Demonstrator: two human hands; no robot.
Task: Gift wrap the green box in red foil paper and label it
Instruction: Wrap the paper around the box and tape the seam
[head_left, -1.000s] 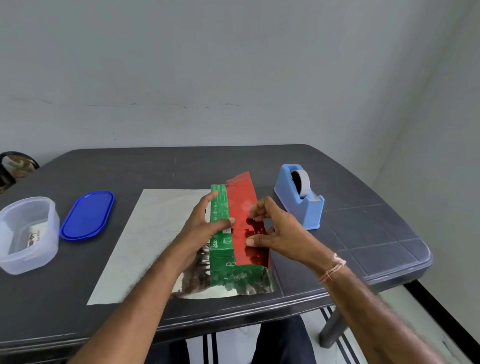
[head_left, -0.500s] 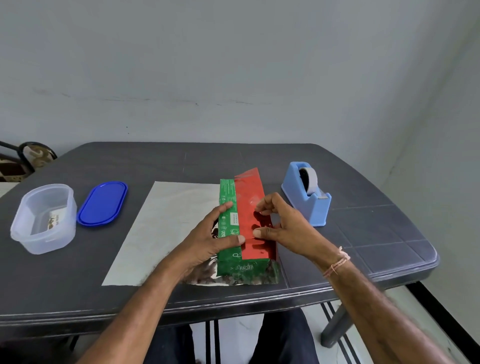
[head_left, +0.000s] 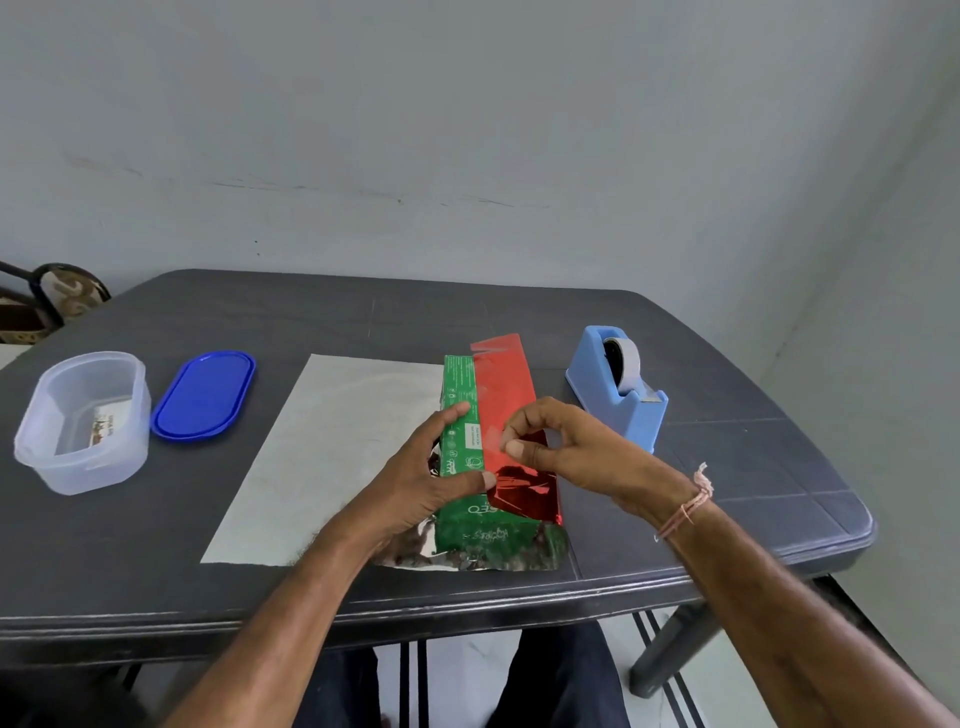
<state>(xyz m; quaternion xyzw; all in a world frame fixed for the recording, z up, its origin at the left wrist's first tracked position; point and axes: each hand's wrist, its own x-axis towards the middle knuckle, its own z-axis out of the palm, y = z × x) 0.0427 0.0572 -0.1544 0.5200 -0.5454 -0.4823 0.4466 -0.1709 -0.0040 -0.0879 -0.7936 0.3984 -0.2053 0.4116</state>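
The green box (head_left: 460, 525) lay at centre frame, long axis running toward the upper frame, the left hand (head_left: 421, 467) pressing it with straight fingers from the left while the right hand (head_left: 576, 447), from the right, pinched the red foil paper (head_left: 504, 384) edge atop it.

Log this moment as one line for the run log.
phase: taping | left hand: presses green box | right hand: pinches tape strip at red foil edge | box top: partly covered
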